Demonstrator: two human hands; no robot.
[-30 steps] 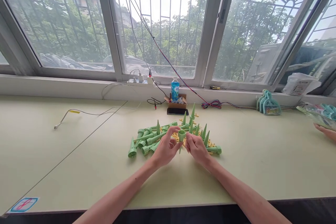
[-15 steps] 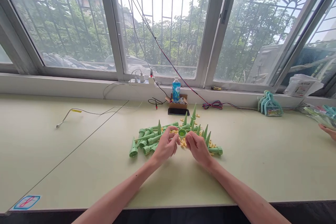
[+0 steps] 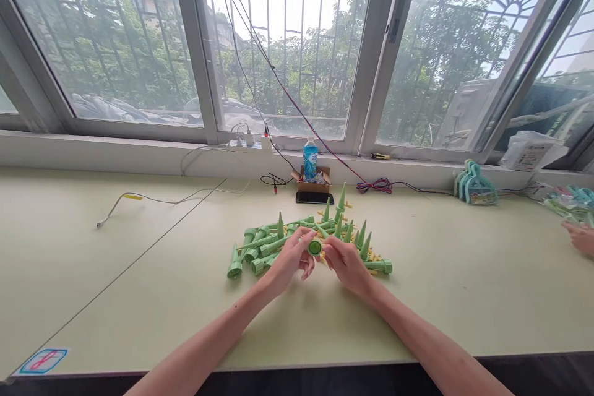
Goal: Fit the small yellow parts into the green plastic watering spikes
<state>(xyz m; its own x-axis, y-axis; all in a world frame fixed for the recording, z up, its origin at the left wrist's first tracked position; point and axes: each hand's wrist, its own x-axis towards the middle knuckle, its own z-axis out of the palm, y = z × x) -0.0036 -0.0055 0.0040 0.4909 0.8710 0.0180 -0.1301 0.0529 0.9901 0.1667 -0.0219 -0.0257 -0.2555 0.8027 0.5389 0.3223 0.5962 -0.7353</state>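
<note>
A green plant watering spike (image 3: 314, 248) is held in my left hand (image 3: 288, 260), its round hollow end facing me. My left fingers are wrapped round its side. My right hand (image 3: 344, 260) is pinched closed against the right side of this spike; whatever lies between those fingertips is too small and covered to make out. Behind both hands lies a heap of similar green spikes (image 3: 260, 241), several of them standing point up. Small yellow plastic pieces (image 3: 374, 255) are scattered among them, partly hidden by my hands.
Behind the heap lie a black phone (image 3: 314, 198) and a small cardboard box (image 3: 314, 186) with a blue bottle (image 3: 310, 159). Cables (image 3: 375, 185) run along the sill. Light-blue plastic items (image 3: 477, 184) stand to the right. Another person's hand (image 3: 580, 237) shows at the right edge.
The held spike has come slightly down and left, its open end turned more toward me. My right hand has moved a little left with it. The other person's hand has shifted slightly.
</note>
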